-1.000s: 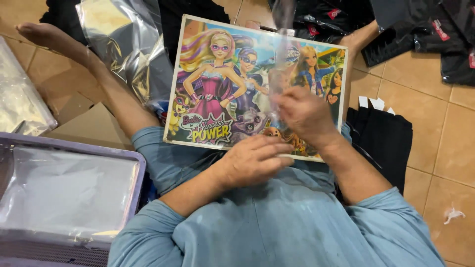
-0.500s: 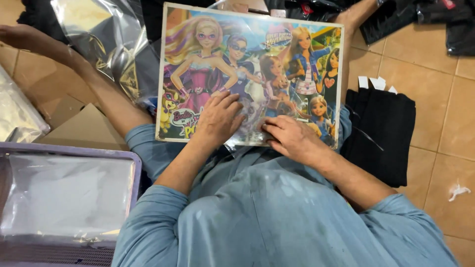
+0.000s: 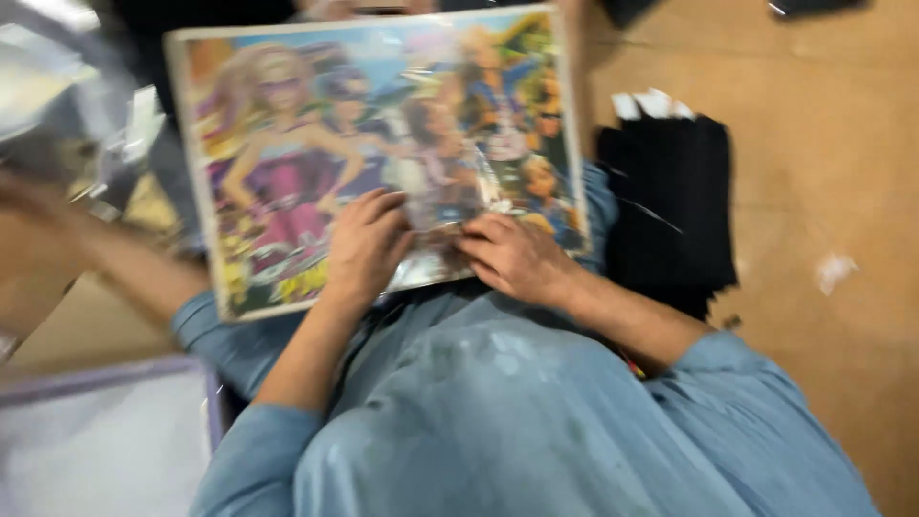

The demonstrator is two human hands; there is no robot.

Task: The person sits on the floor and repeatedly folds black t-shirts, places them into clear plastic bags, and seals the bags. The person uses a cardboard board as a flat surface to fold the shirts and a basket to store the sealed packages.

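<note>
Both hands flat on a cartoon print (image 3: 383, 144) lying across the lap.

Left hand (image 3: 364, 244) and right hand (image 3: 517, 257) spread open, near each other at the print's near edge, pressing, not clamped. Print apparently in a glossy clear sleeve; sealing hard to judge through blur. Black stack (image 3: 670, 206) at right on the tiled floor (image 3: 823, 144); purple-rimmed tray (image 3: 206, 402) at lower left, contents pale and indistinct.

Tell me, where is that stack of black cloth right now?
In the head view the stack of black cloth lies on the tan tiled floor, to the person's right, just beyond the colourful cartoon board that both hands press.
</note>
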